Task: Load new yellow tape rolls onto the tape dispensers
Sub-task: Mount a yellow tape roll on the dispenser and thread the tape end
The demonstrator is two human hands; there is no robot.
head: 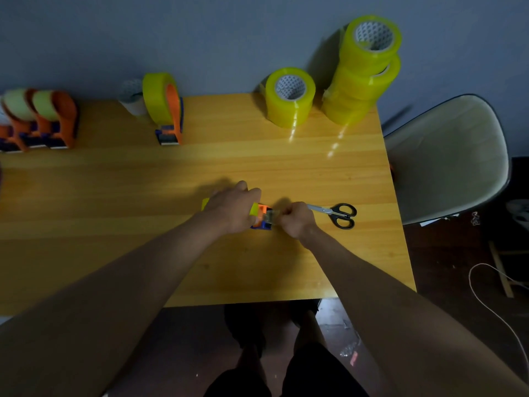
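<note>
The left hand [233,209] wrapped over the yellow tape roll [253,209] mounted in the orange tape dispenser [262,217], pinning it. Just beside that grip, the right hand [296,220] pinched the tape's loose end [270,216]. The film looked thin, sticky and crease-prone, best held by its edges.

A: What sort of place was it?
B: Makeshift workroom, probably a home or small office. Wooden table [286,167] stood against a bare grey wall [200,38], with a plastic shell chair [452,156] beside it.
A: Anything else?
B: Dark scuffed floor [443,267] with a loose white cord [486,305]. Tape rolls [289,110] stacked, scissors [337,214] out.
</note>
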